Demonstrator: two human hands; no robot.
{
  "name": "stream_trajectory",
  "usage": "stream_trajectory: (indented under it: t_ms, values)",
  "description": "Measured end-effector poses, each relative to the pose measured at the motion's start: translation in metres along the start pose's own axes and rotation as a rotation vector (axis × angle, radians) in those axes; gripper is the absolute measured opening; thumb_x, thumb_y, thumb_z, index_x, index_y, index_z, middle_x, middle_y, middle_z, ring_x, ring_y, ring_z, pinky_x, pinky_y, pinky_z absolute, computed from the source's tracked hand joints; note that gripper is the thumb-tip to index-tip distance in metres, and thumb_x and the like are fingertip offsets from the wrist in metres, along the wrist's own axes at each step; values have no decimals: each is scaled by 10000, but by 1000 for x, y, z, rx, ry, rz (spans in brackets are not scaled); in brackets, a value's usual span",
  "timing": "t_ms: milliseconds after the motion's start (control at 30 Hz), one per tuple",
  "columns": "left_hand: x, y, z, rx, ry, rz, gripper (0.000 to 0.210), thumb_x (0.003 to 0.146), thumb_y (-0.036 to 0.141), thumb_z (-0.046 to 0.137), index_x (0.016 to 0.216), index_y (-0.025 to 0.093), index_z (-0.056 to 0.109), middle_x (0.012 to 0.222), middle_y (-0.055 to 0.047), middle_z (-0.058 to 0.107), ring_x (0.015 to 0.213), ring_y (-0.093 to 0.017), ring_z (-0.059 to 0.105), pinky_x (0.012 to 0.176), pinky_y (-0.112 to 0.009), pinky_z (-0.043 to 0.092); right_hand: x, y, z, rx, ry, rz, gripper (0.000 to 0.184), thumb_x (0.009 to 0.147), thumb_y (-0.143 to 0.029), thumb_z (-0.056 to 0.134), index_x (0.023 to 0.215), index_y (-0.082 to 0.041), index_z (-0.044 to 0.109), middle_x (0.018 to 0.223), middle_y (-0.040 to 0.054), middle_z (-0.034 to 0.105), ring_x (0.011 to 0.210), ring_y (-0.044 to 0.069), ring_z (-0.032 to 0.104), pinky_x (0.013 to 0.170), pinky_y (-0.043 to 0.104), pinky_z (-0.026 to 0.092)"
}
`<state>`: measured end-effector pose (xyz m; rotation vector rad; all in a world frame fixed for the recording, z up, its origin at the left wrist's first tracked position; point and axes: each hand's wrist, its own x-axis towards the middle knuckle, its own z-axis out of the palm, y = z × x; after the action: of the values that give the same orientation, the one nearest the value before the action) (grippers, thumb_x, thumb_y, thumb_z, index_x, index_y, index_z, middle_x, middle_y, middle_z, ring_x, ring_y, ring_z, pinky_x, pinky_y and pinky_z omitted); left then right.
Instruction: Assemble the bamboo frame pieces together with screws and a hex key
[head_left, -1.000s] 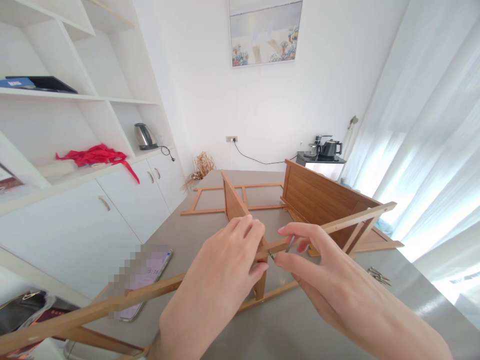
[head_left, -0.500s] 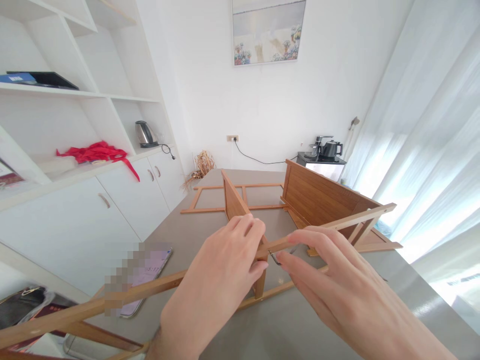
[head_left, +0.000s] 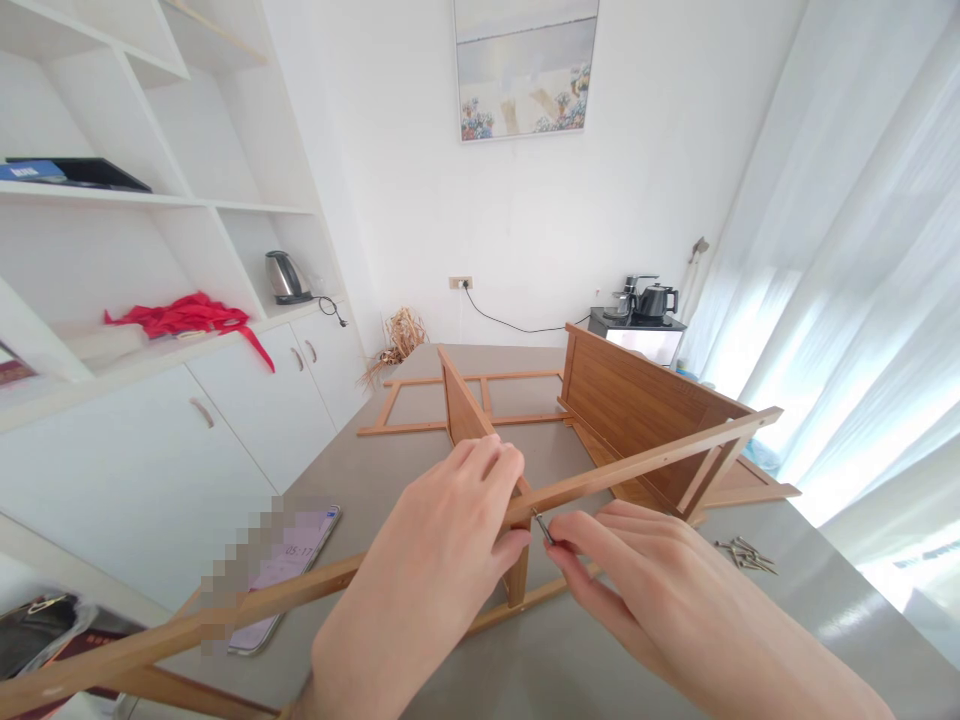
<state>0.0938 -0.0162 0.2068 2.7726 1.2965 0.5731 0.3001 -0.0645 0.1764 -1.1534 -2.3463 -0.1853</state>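
My left hand (head_left: 427, 550) is wrapped round a long wooden rail (head_left: 645, 468) where it meets the edge of an upright wooden panel (head_left: 466, 402). Between the thumb and fingers of my right hand (head_left: 652, 570) is a thin bent metal hex key (head_left: 546, 530). Its tip touches the side of the rail, just right of my left thumb; any screw head there is too small to make out. The rail runs from the lower left up to the right, partly hidden by my left hand.
Loose screws (head_left: 745, 556) lie on the grey table (head_left: 817, 610) at right. A larger wooden panel (head_left: 652, 410) stands behind the rail, and a ladder-like wooden frame (head_left: 405, 432) lies further back. A phone (head_left: 307, 548) rests at left. Beyond are a kettle (head_left: 285, 278) and shelves (head_left: 180, 203).
My right hand has lowered off the rail and turned, its fingers now pinching the hex key lower down. The screws at right have come into view. My left hand keeps its hold.
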Motion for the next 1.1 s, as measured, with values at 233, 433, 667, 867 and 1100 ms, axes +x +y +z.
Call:
stream_trajectory:
  t_ms: [233, 433, 667, 867, 1100]
  values:
    - [1, 0, 2, -20, -8, -8, 311, 878, 133, 657, 1047, 291, 450, 1241, -3, 609, 1178, -255, 625, 841, -439, 568, 4, -2, -2, 8, 32, 23, 176, 1041, -155, 413, 917, -212, 524, 689, -42, 584, 574, 138, 566, 507, 288, 348]
    - [1, -2, 3, -26, -5, -5, 328, 863, 101, 644, 1049, 288, 449, 1261, -7, 601, 1228, -259, 600, 868, -448, 568, 3, -4, 1, -62, 65, -1, 191, 1010, -131, 423, 857, -219, 494, 608, -66, 512, 484, 123, 482, 477, 288, 319]
    - [1, -1, 1, -8, -5, 5, 333, 874, 119, 662, 1065, 290, 449, 1245, 3, 607, 1192, -253, 620, 862, -459, 571, 4, -3, -9, 6, 85, -60, 259, 1014, -118, 471, 771, -203, 495, 652, -41, 490, 577, 112, 465, 538, 277, 334]
    - [1, -2, 3, 6, 9, 19, 367, 878, 163, 704, 1113, 291, 455, 1297, -14, 601, 1219, -257, 609, 867, -430, 565, -1, 10, -18, 62, 74, -79, 188, 998, -87, 504, 1068, -198, 638, 913, 49, 625, 832, 177, 581, 694, 300, 454]
    - [1, -2, 1, 20, 5, 20, 333, 888, 163, 691, 1095, 286, 461, 1304, -27, 607, 1225, -260, 609, 862, -415, 556, -2, 10, -21, 68, 72, -103, 311, 954, -20, 500, 1152, -207, 650, 1043, 80, 631, 927, 198, 585, 739, 321, 489]
